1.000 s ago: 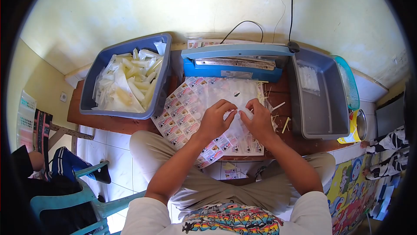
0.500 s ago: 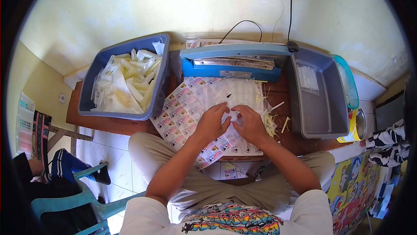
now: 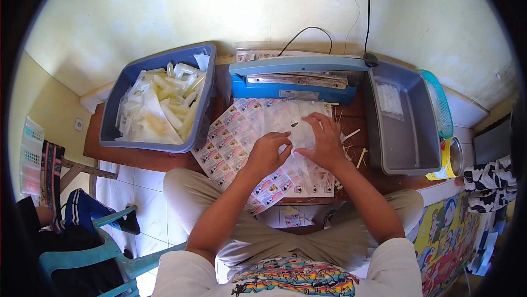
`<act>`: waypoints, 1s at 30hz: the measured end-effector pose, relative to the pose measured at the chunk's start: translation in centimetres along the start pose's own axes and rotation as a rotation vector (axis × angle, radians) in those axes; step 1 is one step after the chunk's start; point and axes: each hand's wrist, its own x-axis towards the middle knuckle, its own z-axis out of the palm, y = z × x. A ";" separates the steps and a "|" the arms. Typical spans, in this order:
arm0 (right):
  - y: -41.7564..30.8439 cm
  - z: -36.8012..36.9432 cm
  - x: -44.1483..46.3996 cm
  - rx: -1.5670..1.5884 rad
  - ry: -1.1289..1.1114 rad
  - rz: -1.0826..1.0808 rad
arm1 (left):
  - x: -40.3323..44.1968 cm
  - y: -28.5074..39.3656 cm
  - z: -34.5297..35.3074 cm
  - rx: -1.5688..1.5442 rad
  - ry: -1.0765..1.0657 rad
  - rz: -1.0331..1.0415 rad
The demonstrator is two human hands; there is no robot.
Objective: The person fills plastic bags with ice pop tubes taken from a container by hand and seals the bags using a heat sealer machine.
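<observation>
Clear plastic packaging (image 3: pixel 280 116) lies over a printed label sheet (image 3: pixel 222 146) on the low wooden table. My left hand (image 3: pixel 268 153) is over the plastic, fingers curled together at its edge; what they pinch, if anything, is too small to make out. Beside it my right hand (image 3: pixel 325 142) is spread over the plastic, thumb and fingers apart, with nothing seen between them. A small dark mark (image 3: pixel 294 124) shows between the hands. Just behind stands a blue sealing machine (image 3: pixel 296 85) with a long lighter blue arm.
At the left, a grey tub (image 3: pixel 200 127) holds pale yellow filled plastic tubes. A second grey tub (image 3: pixel 406 143) at the right contains a clear packet (image 3: pixel 390 99). Thin yellowish strips (image 3: pixel 360 158) lie near it. A yellow can (image 3: pixel 451 160) and teal basket (image 3: pixel 442 105) stand beyond.
My right hand has opened and moved up and to the right, away from my left hand. My left hand has stayed nearly in place, slightly lower.
</observation>
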 end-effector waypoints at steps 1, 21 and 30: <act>0.3 0.7 0.1 -0.001 0.039 0.011 | 0.1 0.1 -0.1 -0.010 -0.010 -0.032; 0.8 2.5 -0.6 0.036 -0.011 0.073 | 0.0 0.5 -0.4 -0.075 0.043 -0.057; -2.3 -1.2 0.7 0.360 0.091 0.018 | 0.2 3.4 -2.2 -0.048 0.302 0.025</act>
